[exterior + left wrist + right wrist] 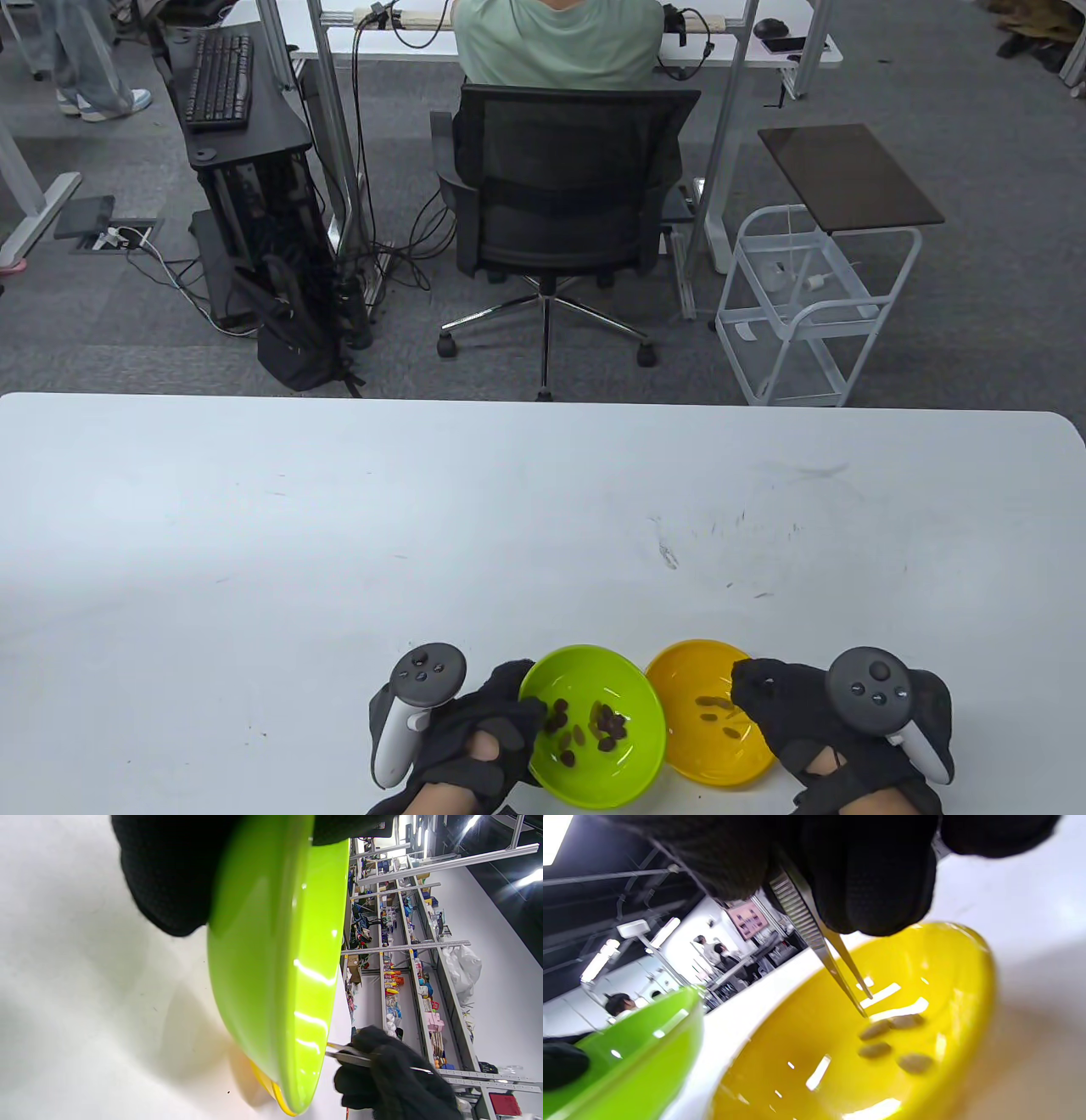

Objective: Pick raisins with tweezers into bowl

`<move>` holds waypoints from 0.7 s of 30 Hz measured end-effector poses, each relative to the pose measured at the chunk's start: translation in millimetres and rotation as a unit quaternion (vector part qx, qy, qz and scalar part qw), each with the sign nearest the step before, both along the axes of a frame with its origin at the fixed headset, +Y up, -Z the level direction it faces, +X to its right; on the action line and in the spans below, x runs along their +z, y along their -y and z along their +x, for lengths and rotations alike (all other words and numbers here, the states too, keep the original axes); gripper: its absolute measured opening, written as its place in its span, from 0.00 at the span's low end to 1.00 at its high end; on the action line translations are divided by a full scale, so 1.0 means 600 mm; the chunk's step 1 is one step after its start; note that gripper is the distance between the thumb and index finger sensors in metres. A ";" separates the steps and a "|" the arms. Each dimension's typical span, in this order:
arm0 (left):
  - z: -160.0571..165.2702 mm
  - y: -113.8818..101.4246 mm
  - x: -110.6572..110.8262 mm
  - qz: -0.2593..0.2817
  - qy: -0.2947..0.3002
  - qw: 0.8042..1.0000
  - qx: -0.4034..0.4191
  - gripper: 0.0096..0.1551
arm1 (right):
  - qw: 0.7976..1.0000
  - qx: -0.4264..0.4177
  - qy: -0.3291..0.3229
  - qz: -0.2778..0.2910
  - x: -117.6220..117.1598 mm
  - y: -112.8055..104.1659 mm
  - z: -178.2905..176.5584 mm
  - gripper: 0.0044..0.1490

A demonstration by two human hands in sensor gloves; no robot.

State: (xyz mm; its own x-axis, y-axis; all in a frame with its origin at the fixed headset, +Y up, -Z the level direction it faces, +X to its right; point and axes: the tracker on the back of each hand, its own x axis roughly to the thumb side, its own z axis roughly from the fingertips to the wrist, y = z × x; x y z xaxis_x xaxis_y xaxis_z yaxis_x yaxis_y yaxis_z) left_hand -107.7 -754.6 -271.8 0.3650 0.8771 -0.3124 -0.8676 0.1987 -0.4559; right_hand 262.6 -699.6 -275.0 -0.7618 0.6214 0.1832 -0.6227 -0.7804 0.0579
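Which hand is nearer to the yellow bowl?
Right. The right hand reaches over the yellow bowl with tweezers; the left hand grips the green bowl beside it.

The table view is bright and even, lit from overhead; soft shadows lie on the white table beneath both hands; the right wrist view is soft, its raisins blurred below the tweezers, with white glare streaks in the yellow bowl; the green bowl carries highlights; ceiling lamps flare behind it.
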 end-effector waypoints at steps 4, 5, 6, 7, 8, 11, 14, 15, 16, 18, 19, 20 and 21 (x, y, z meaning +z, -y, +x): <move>0.002 0.000 0.000 -0.002 0.001 1.000 0.007 0.38 | 0.996 -0.059 -0.017 0.056 0.017 -0.033 -0.012 0.25; 0.002 0.000 0.000 -0.002 0.002 1.000 0.007 0.38 | 0.994 -0.066 -0.024 0.078 0.021 -0.040 -0.017 0.22; 0.003 0.000 0.001 -0.001 0.004 1.000 0.006 0.38 | 0.992 -0.074 -0.026 0.101 0.026 -0.049 -0.026 0.22; 0.004 0.000 0.001 -0.001 0.005 1.000 0.006 0.38 | 0.990 -0.079 -0.032 0.109 0.030 -0.054 -0.033 0.22; 0.004 -0.001 0.001 0.000 0.006 1.000 0.006 0.38 | 0.988 -0.091 -0.045 0.115 0.035 -0.059 -0.043 0.22; 0.006 -0.001 0.001 -0.001 0.011 1.000 0.011 0.38 | 0.982 -0.107 -0.097 0.125 0.045 -0.064 -0.076 0.25; 0.009 -0.002 0.002 0.001 0.015 1.000 0.011 0.38 | 0.982 -0.083 -0.125 0.115 0.053 -0.057 -0.108 0.22; 0.011 -0.002 0.003 0.001 0.017 1.000 0.011 0.38 | 0.982 -0.081 -0.133 0.104 0.056 -0.050 -0.119 0.22; 0.012 -0.002 0.003 0.001 0.018 1.000 0.012 0.38 | 0.982 -0.081 -0.138 0.098 0.057 -0.045 -0.127 0.22; 0.015 -0.002 0.004 0.001 0.022 1.000 0.012 0.38 | 0.983 -0.071 -0.144 0.091 0.057 -0.034 -0.141 0.24; 0.017 -0.003 0.004 0.003 0.023 1.000 0.010 0.38 | 0.983 -0.061 -0.149 0.086 0.057 -0.029 -0.148 0.25; 0.017 -0.003 0.005 0.004 0.024 1.000 0.010 0.38 | 0.983 -0.054 -0.152 0.084 0.057 -0.026 -0.151 0.25; 0.018 -0.004 0.005 0.004 0.024 1.000 0.010 0.38 | 0.984 -0.045 -0.151 0.082 0.057 -0.023 -0.154 0.26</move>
